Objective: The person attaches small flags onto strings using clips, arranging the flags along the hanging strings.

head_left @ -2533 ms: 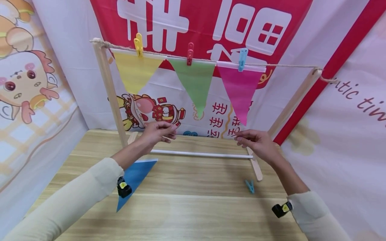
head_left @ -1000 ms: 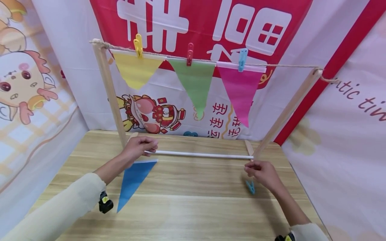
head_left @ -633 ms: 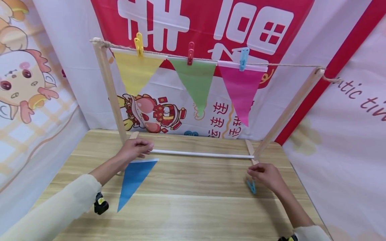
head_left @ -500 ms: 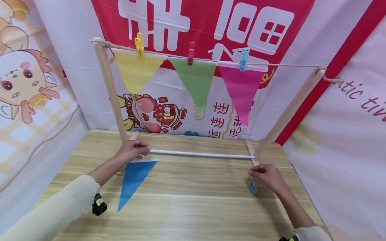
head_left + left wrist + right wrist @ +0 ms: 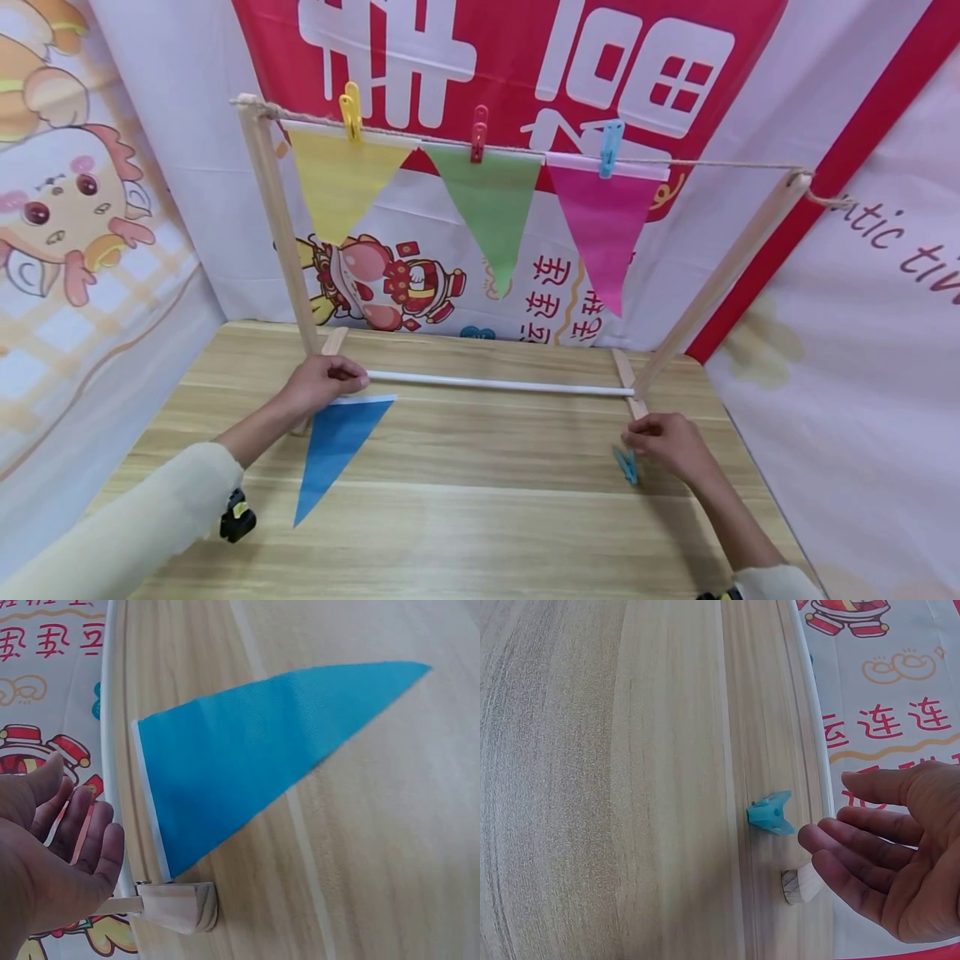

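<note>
Since the earliest picture both hands have been lowered from beneath the hanging flags to the tabletop, and over the last second they have been shifted only slightly. At the left hand the fingers are seen loosely spread in the wrist view, with nothing held; they are placed just beside the white-hemmed short edge of the blue pennant, which lies flat on the wooden table with its tip pointed toward the person, next to the white rod of the wooden rack. At the right hand the fingers are relaxed and gently bent, nothing being gripped; the blue clothespin lies on the table just beside the fingertips, and contact cannot be made out. Near it one wooden foot of the rack is seen. On the twine above, a yellow pennant, a green pennant and a pink pennant are pinned by a yellow clothespin, a red clothespin and a light blue clothespin.
</note>
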`<state>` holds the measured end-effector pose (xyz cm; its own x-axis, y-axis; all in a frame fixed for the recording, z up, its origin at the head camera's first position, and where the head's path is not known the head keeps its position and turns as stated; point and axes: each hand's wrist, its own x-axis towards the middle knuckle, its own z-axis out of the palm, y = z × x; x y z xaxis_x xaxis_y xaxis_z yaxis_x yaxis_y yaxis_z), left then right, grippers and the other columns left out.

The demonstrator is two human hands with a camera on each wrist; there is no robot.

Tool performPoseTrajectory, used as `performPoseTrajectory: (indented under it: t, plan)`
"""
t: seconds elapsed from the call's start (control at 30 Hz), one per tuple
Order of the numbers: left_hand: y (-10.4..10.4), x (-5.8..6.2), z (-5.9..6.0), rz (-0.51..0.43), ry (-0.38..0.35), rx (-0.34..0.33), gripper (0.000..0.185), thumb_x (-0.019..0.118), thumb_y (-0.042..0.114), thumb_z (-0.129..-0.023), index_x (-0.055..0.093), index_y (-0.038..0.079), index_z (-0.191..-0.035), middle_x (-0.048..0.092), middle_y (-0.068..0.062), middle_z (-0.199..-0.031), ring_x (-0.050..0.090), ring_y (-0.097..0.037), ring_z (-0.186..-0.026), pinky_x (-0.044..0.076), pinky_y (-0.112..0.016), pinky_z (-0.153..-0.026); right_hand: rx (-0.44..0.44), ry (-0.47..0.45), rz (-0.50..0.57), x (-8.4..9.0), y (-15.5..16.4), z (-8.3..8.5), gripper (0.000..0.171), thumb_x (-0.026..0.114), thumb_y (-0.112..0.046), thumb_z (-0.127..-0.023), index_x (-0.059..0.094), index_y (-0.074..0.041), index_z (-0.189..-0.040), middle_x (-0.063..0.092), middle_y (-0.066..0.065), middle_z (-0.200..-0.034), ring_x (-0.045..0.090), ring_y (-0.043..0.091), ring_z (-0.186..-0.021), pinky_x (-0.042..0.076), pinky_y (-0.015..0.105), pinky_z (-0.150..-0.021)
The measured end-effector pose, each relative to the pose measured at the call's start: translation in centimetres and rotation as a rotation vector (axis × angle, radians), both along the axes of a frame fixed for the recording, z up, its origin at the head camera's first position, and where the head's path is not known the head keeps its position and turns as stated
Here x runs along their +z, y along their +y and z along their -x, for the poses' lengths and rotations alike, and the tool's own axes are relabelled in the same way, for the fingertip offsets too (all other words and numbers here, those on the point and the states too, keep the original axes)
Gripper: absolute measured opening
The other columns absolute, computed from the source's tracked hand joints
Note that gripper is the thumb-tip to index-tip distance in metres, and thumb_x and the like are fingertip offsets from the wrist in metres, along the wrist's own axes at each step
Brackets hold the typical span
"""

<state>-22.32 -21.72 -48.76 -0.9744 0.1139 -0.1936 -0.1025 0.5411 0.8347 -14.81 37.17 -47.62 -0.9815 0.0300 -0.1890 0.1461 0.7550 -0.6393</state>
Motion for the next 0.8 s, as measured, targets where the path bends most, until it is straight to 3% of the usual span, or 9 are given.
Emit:
performPoseTrajectory:
  t: [0.33,0.57,0.8]
  plan:
    - [0.1,-1.0,-0.6,0.129,0.022,-0.067,0.023,0.076,0.007,-0.108,0.078,0.001,-0.13,0.078,-0.018,-0.122,0.072,-0.028,-0.106,0.067,-0.042,-0.096,0.013,0.006,-0.051,-0.7,-0.3,0.1,0.031,0.089,-0.027,-0.1,0.082,0.0,-0.114,0.082,0.009,-0.101,0.069,0.019,-0.09,0.059,0.03,-0.077]
    - [-0.1,-1.8,-0.6,0.15,0.049,-0.099,0.024,0.075,-0.004,-0.103,0.078,-0.003,-0.127,0.078,-0.022,-0.119,0.07,-0.028,-0.102,0.068,-0.043,-0.093,0.025,0.018,-0.059,-1.1,-1.0,0.1,0.03,0.091,-0.022,-0.096,0.082,0.002,-0.112,0.084,0.01,-0.1,0.073,0.016,-0.088,0.061,0.028,-0.078]
    - [-0.1,-2.8,-0.2,0.209,0.098,-0.109,0.023,0.066,-0.006,-0.106,0.078,-0.002,-0.125,0.078,-0.019,-0.12,0.069,-0.028,-0.103,0.067,-0.047,-0.098,0.049,0.036,-0.041,-1.4,-1.5,0.1,0.035,0.098,-0.015,-0.088,0.081,0.004,-0.112,0.085,0.013,-0.1,0.076,0.013,-0.09,0.061,0.025,-0.079]
